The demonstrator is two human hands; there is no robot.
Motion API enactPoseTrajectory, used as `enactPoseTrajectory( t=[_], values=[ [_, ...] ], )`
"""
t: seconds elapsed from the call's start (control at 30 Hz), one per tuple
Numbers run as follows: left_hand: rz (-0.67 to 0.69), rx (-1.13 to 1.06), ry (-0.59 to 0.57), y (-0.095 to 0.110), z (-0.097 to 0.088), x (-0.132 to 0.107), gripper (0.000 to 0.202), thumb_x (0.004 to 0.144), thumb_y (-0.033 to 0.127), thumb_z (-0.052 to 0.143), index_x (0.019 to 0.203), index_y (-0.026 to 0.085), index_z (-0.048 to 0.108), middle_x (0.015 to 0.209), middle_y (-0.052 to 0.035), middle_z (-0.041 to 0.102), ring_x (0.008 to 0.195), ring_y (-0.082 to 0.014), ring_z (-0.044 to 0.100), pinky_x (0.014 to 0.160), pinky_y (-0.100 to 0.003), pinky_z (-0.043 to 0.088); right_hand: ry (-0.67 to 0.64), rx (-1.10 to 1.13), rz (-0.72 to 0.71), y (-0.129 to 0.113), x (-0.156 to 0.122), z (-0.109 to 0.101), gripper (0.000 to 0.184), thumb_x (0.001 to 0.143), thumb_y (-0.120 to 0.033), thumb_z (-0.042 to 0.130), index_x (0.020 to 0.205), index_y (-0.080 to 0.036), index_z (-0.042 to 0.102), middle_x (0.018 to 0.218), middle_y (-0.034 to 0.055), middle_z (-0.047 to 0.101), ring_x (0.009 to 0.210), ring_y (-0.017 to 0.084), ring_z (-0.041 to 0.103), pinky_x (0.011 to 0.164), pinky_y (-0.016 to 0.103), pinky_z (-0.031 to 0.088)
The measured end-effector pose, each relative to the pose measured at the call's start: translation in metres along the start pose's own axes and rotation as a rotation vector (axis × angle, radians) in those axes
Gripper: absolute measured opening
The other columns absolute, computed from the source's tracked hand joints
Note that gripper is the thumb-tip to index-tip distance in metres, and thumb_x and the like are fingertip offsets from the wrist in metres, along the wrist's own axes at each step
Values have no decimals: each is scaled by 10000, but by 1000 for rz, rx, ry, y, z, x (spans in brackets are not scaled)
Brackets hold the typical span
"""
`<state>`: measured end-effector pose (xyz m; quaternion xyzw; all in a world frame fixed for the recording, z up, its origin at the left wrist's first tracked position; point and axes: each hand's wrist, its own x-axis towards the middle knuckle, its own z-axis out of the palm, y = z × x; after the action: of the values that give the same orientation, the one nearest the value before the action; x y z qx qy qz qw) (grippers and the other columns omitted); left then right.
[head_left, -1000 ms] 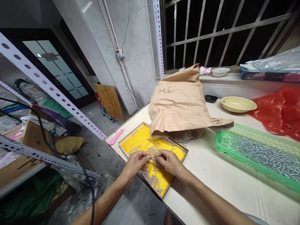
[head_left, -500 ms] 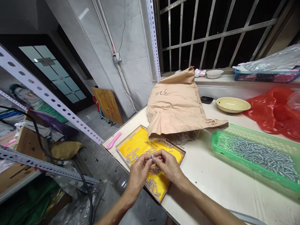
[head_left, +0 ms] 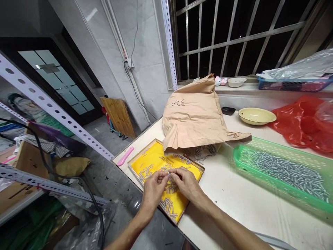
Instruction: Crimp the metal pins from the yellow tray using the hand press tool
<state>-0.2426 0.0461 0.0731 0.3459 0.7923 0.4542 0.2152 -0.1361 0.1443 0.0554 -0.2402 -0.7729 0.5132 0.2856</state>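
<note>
A shallow yellow tray [head_left: 152,160] with a wooden rim lies at the near left corner of the white table, scattered with several small silver metal pins [head_left: 168,204]. Both hands hover over its middle. My left hand [head_left: 154,190] and my right hand [head_left: 186,183] meet fingertip to fingertip, each pinched on small metal pins between them. What exactly sits in the pinch is too small to make out.
A brown paper sack [head_left: 195,114] lies behind the tray, pins spilling from its mouth. A green plastic basket [head_left: 249,144] full of pins sits to the right. A pink tool [head_left: 125,156], yellow bowl [head_left: 256,116] and red bag [head_left: 304,126] are also there. Metal shelving [head_left: 52,107] stands left.
Both hands have stayed over the tray, fingertips working together; they lifted slightly and came back down. The view shifted a little to the right and closer.
</note>
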Motion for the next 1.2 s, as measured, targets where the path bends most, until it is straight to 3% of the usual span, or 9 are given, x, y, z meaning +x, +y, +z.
enactPoseTrajectory(
  t=[0.13,0.3,0.4,0.5,0.63,0.8,0.93,1.1,1.2],
  values=[
    [42,33,-20,9,-1,1,191,741,354,583,773,177,647,739,-25,676,643,-151,618,616,-254,503,18,29,42,-4,5,0,162,821,-296,585,806,-174,691,764,26,651,712,154,572,646,254,418],
    [-173,-326,-174,9,-4,7,326,642,419,705,778,137,615,637,5,614,548,-106,570,538,-225,492,18,45,-47,-3,7,-1,175,849,-218,531,862,-199,705,795,23,663,751,149,587,690,252,427],
    [-256,-403,-181,10,-13,13,392,585,427,755,791,125,613,636,-3,618,539,-98,564,551,-233,499,32,30,-49,1,8,-3,201,846,-178,519,936,-199,698,854,33,671,794,154,599,732,262,438],
    [-123,-237,-132,15,-32,22,375,668,425,692,904,139,644,797,-52,674,654,-136,611,637,-275,513,46,-48,-45,7,6,-7,215,847,-156,503,952,-182,689,896,49,665,840,164,599,779,275,442],
    [210,322,-123,16,-64,34,221,779,319,574,926,198,686,973,-63,671,874,-192,599,811,-334,461,-1,-291,-127,14,-3,-13,298,850,-110,463,1077,-182,643,946,71,620,905,191,551,816,311,427],
    [293,805,-357,-6,-86,41,117,756,285,603,792,211,686,853,-41,641,885,-211,553,774,-309,407,-192,-529,-244,5,-10,-1,271,858,-155,514,1077,-258,637,989,47,602,940,206,490,818,324,392],
    [261,921,-471,-17,-84,40,100,740,277,618,797,209,664,819,-24,618,849,-193,536,713,-269,382,-402,-603,-293,-16,-5,27,195,887,-206,491,974,-234,664,941,51,622,934,205,514,788,305,390],
    [292,875,-450,-21,-80,39,123,778,207,544,829,204,656,834,-29,627,857,-186,542,730,-269,389,-348,-653,-7,-36,6,56,216,852,-290,556,954,-138,670,966,123,653,964,248,565,792,319,394],
    [284,784,-355,-22,-84,41,154,803,200,505,828,193,657,853,-42,653,850,-181,564,769,-281,402,-337,-644,9,-36,11,63,159,812,-196,557,856,-119,689,908,149,671,908,255,593,733,310,396]
  ],
)
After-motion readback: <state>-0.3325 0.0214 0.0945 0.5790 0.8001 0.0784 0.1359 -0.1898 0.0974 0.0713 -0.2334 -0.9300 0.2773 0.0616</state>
